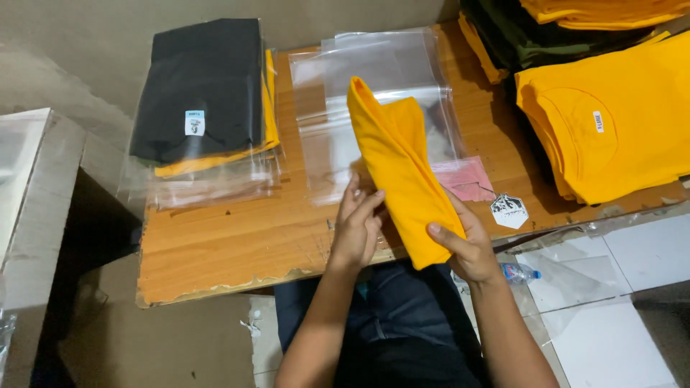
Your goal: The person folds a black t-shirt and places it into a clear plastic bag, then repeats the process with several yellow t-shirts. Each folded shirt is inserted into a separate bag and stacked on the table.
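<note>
The folded yellow shirt (402, 172) lay slantwise over the near edge of the wooden surface (215, 244), its far end resting on a stack of clear plastic bags (381, 79) and its near end hanging just past the edge toward the person's lap. Both hands were on it. The left hand (357, 226) pressed its fingers against the shirt's left side, partly closed around the fold, and the right hand (467, 248) gripped the lower right edge with the thumb on top and the fingers wrapped beneath.

The shirt looked rolled or folded into a narrow bundle, with one corner standing up at the far end. Judging from that, the fold would come out best if both hands kept the layers pinched flat and even, so the cloth did not spring open, and if the raised corner were smoothed down before anything else was done with it.

To the left sat a pile of bagged shirts (205, 93), a black one on top with a yellow one beneath. To the right lay a heap of loose yellow shirts (611, 122), with dark ones behind. A pink slip (467, 179) and a small hexagonal tag (509, 210) rested just beside the bundle, near the right hand.
</note>
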